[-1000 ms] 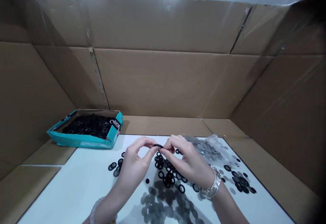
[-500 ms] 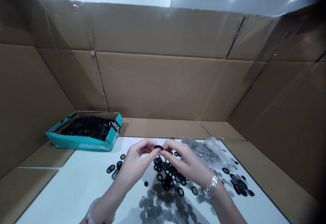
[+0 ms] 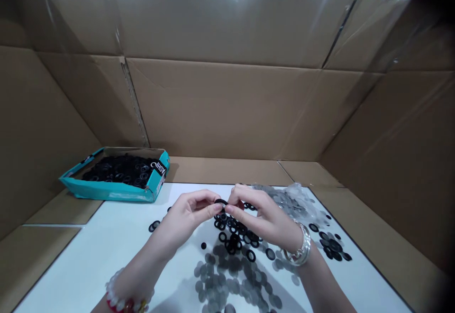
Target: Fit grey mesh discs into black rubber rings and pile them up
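Between both sets of fingertips, above the table, is a black ring [image 3: 221, 201], seen nearly edge-on. My left hand [image 3: 190, 216] pinches its left side with thumb and fingers. My right hand [image 3: 261, 216] grips the right side in the same way, thumb against the edge. Something pale shows just under the ring, too small to make out. Below the hands lies a pile of black rings [image 3: 232, 244], partly hidden by my right hand. Nearer to me are many thin grey translucent discs [image 3: 227, 282] spread flat on the white table [image 3: 124, 246].
A teal box [image 3: 110, 193] full of black rings stands at the back left. A clear plastic bag [image 3: 295, 199] with grey discs lies at the back right. Black discs [image 3: 332, 245] cluster along the right edge. Cardboard walls [image 3: 220, 109] enclose the table on the sides and back.
The view has tilted slightly downward. My hands still hold the ring, which has tipped a little, and my left forearm has swung outward, showing more of its beaded bracelet.
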`<state>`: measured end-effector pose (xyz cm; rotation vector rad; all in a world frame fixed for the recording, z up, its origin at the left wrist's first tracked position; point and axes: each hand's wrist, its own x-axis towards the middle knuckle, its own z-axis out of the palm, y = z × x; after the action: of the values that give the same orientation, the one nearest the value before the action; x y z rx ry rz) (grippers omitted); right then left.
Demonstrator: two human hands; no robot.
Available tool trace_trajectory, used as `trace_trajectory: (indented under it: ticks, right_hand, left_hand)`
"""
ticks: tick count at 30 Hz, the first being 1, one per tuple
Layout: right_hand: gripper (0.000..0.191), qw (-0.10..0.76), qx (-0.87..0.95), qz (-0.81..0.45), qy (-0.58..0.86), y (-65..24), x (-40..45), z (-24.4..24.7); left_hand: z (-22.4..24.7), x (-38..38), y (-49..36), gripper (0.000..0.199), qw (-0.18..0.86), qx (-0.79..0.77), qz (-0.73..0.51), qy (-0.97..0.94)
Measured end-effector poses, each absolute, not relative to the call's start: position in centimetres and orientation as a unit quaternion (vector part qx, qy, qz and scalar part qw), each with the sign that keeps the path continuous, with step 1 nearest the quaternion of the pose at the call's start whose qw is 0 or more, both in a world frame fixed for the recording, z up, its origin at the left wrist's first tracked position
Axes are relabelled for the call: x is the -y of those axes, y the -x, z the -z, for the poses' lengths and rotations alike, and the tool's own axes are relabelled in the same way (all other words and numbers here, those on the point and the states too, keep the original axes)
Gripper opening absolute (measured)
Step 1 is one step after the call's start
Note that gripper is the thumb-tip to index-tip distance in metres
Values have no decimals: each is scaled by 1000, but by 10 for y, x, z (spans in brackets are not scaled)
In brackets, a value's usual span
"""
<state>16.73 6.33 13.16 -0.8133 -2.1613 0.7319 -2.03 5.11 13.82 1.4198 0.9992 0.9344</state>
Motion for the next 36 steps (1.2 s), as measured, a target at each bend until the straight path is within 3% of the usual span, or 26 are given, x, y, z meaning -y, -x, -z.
trace_trajectory:
  ticks: [2, 5, 9, 13, 16, 20, 22, 30, 36]
  right_hand:
    - [24, 354, 830, -286, 323, -169, -65, -131]
    - [25, 357, 807, -320, 344, -169, -67, -129]
    - [22, 362, 780, -405, 311, -170, -68, -128]
    - [18, 375, 768, -417, 309, -171, -66, -128]
    - [15, 380, 768, -391, 336, -170, -65, -129]
    - [15, 388, 772, -347, 365, -169, -62, -133]
    - [16, 378, 782, -331, 369, -168, -59, -135]
    - [19, 353, 815, -247, 388, -165, -55, -131]
    - [20, 338, 839, -259, 339, -168, -59, -130]
  left_hand:
    - [-136, -50, 19, 14, 504, -428, -408, -630]
    - [-127, -49, 17, 10, 322, -420, -489, -693]
    - [-114, -51, 20, 27, 83, -328, -554, -761]
    - [-112, -55, 26, 44, 6, -289, -526, -800]
    - [-118, -54, 25, 35, 85, -329, -521, -783]
    - [-129, -45, 15, 24, 368, -387, -508, -676]
    - [-131, -43, 11, 24, 437, -395, -505, -631]
    - [-126, -47, 7, 19, 472, -423, -520, -573]
    - [-130, -47, 11, 12, 502, -410, -476, -594]
